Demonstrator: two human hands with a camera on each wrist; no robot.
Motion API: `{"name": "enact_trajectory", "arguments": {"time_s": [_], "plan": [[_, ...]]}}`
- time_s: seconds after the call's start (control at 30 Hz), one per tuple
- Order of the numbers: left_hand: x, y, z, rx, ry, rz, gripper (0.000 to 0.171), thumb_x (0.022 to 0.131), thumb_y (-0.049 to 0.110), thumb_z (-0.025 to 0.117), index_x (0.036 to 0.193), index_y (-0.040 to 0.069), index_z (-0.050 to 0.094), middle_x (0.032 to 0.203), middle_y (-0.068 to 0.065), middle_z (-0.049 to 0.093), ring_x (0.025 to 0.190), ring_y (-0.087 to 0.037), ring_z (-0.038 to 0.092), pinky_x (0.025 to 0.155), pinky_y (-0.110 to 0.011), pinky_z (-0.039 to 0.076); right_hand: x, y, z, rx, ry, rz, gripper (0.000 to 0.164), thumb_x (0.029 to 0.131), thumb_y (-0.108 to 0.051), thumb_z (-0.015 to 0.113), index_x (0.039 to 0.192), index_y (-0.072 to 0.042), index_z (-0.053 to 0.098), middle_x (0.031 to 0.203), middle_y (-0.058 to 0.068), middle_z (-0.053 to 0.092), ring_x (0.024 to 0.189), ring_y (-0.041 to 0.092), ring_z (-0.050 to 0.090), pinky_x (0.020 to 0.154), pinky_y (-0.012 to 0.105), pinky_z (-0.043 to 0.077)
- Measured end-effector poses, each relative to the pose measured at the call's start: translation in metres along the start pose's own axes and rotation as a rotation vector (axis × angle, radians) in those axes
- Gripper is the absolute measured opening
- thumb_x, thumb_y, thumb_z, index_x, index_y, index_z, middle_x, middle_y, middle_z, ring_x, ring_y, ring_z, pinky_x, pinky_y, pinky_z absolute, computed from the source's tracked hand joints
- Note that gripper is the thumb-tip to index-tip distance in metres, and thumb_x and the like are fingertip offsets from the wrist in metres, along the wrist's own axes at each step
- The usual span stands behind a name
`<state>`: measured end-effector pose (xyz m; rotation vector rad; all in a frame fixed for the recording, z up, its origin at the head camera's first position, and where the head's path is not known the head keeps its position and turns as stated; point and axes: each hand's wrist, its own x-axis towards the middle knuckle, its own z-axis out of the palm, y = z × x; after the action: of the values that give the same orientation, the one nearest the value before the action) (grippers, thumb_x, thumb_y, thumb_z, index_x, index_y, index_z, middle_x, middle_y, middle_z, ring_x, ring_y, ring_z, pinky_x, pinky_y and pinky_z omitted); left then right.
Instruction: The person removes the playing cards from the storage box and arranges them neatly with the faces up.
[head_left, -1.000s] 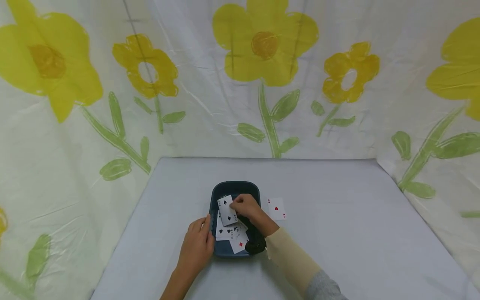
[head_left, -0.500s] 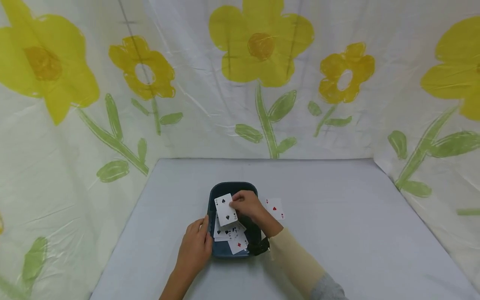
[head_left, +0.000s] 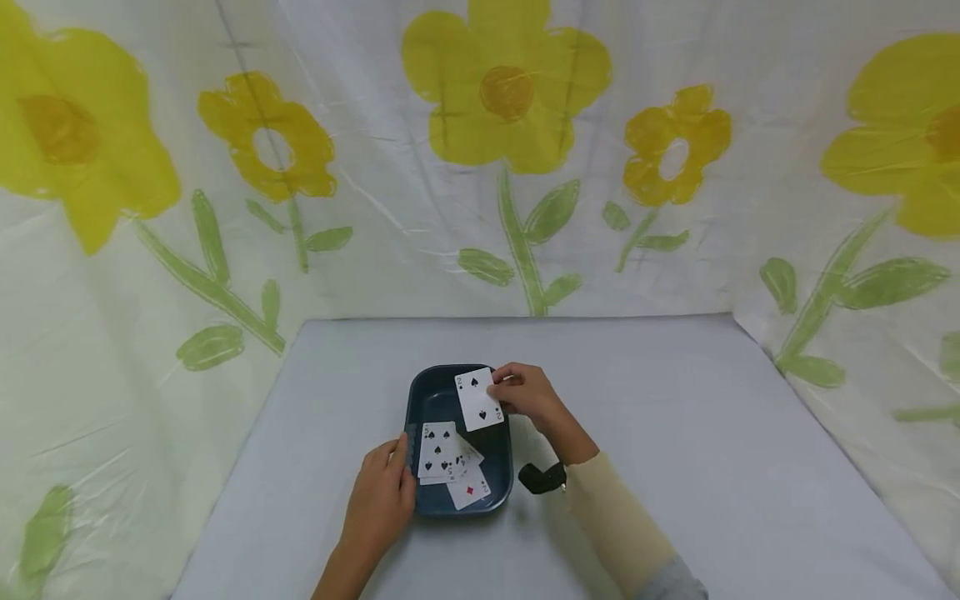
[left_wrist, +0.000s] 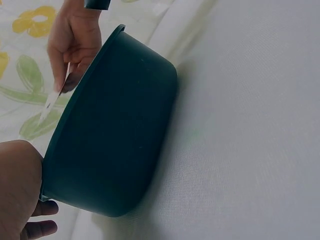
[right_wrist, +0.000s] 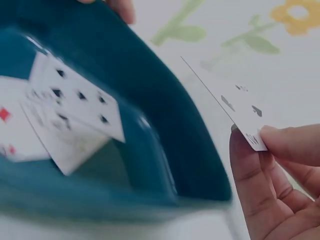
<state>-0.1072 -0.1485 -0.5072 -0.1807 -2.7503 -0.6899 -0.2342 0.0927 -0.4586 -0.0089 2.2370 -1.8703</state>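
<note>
Held: white two-of-spades card [head_left: 477, 402], lower centre, pinched by fingers of right hand [head_left: 531, 392].
Handling: probably light, bendable; best edge-held.
Touched: dark teal plastic tub [head_left: 435, 407], by left hand [head_left: 381, 492]; finger curl unclear.

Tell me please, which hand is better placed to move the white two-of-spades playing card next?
Probably the right hand: it pinches the white two-of-spades card, while the left hand touches the rounded dark teal basin.

blurred, partly covered card [right_wrist: 75, 147], left forearm [head_left: 342, 573] cropped
</note>
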Motion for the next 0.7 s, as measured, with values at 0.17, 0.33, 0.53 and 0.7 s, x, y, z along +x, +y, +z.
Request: {"name": "enact_trajectory", "arguments": {"time_s": [0.17,0.33,0.53,0.7], "plan": [[-0.002,-0.001,-0.004,0.012,0.004,-0.015,0.049,0.093,0.005,0.058,0.139,-0.010,0.052,0.132,-0.023,0.057,0.125,-0.038,0.050,0.103,-0.052,0.044,0.003,0.003,-0.027,0.047,0.040,0.024,0.023,0.092,-0.006,0.072,0.113,0.001,0.066,0.103,0.018,0.068,0.082,0.028,0.070,0.074,0.039,0.060],[-0.002,0.000,-0.007,0.015,0.016,-0.006,0.049,0.092,0.003,0.058,0.139,-0.010,0.052,0.131,-0.023,0.058,0.124,-0.039,0.051,0.102,-0.053,0.044,0.003,0.006,-0.056,0.042,0.071,0.046,0.026,0.093,-0.008,0.071,0.117,0.001,0.065,0.107,0.018,0.066,0.084,0.027,0.070,0.076,0.037,0.059],[-0.001,0.002,-0.003,0.011,0.001,-0.008,0.050,0.093,0.005,0.058,0.140,-0.010,0.051,0.131,-0.023,0.057,0.125,-0.038,0.050,0.103,-0.053,0.044,-0.002,0.015,-0.087,0.028,0.108,0.082,0.032,0.095,-0.009,0.068,0.122,0.006,0.061,0.108,0.019,0.066,0.086,0.026,0.070,0.077,0.036,0.059],[-0.001,0.004,-0.001,0.011,-0.002,-0.006,0.050,0.093,0.005,0.058,0.140,-0.010,0.051,0.131,-0.023,0.058,0.125,-0.038,0.050,0.103,-0.053,0.044,-0.004,0.029,-0.106,-0.004,0.158,0.127,0.030,0.095,-0.009,0.068,0.121,0.005,0.061,0.111,0.020,0.066,0.086,0.025,0.070,0.075,0.035,0.059]]}}
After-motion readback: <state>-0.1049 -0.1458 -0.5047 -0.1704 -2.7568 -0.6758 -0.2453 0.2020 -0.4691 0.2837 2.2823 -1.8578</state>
